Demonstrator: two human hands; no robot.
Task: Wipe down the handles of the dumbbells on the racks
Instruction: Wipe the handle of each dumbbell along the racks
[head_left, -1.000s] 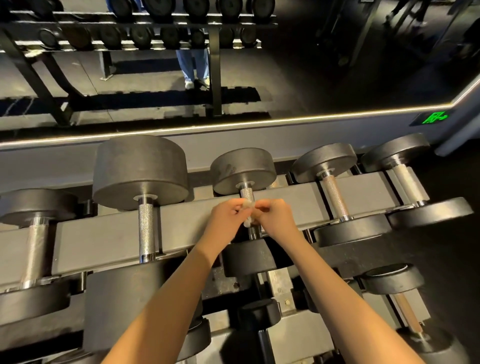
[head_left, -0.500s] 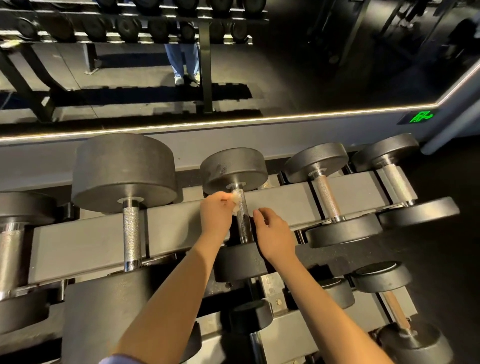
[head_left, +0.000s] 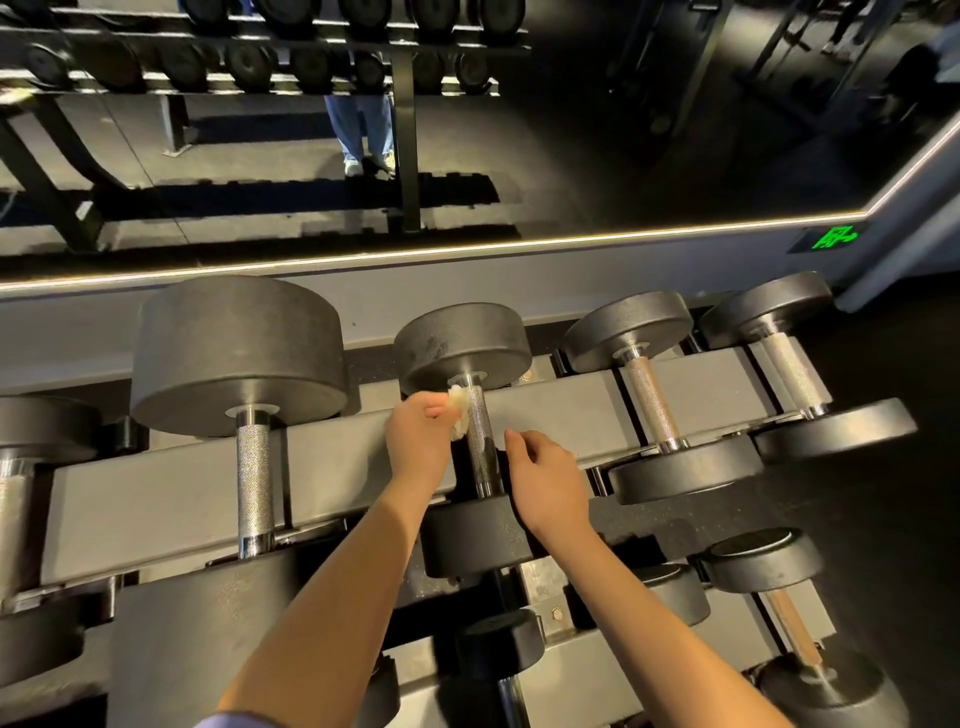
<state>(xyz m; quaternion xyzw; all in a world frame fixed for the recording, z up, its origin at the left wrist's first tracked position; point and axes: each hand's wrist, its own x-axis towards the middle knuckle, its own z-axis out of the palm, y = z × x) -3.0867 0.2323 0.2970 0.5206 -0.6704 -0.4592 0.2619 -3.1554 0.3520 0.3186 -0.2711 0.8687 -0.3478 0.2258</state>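
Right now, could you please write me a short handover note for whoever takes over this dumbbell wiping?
Left hand holds a crumpled white wipe against the top of the middle dumbbell's handle, just under its far head.
Right hand is empty, fingers loosely curled, beside that handle.
That handle is mid-wipe; the rest of its length is left.
Which other handles on the rack are done cannot be told.

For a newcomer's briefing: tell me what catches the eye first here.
At centre, the left hand presses a white wipe against the middle dumbbell's handle, with the right hand loose just beside it. The largest dumbbell bulks on the top rack to the left, and a green sign glows at upper right.
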